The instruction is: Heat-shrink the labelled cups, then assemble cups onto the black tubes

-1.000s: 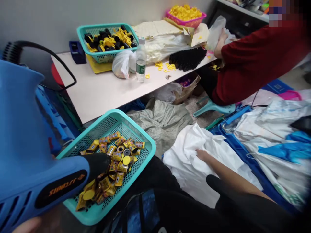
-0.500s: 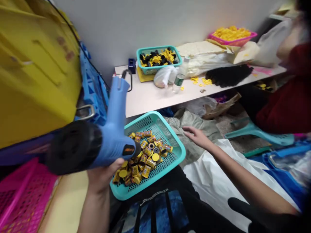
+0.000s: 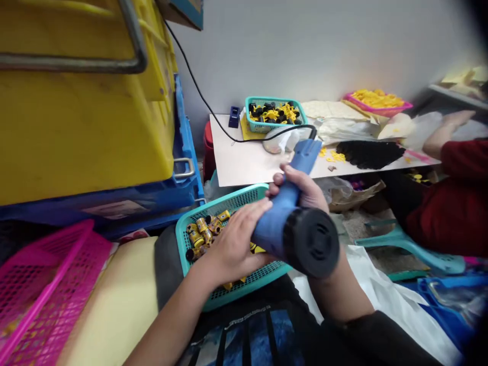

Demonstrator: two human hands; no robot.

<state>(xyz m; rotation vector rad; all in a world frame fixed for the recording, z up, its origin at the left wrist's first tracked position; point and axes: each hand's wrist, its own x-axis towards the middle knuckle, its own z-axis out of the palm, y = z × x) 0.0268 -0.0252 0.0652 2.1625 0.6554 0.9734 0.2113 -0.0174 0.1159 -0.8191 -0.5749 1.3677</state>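
Below the table, the left hand and right hand now both clench the blue heat gun over the teal basket; earlier only the left held it.

No legible text can be made out. A pale label on the blue crate is blurred; print on the yellow-wrapped cylinders in the teal basket is too small to be read.

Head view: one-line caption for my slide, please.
Right hand grips a blue heat gun, left hand on its barrel, over a teal mesh basket of small yellow-and-black cylinders.
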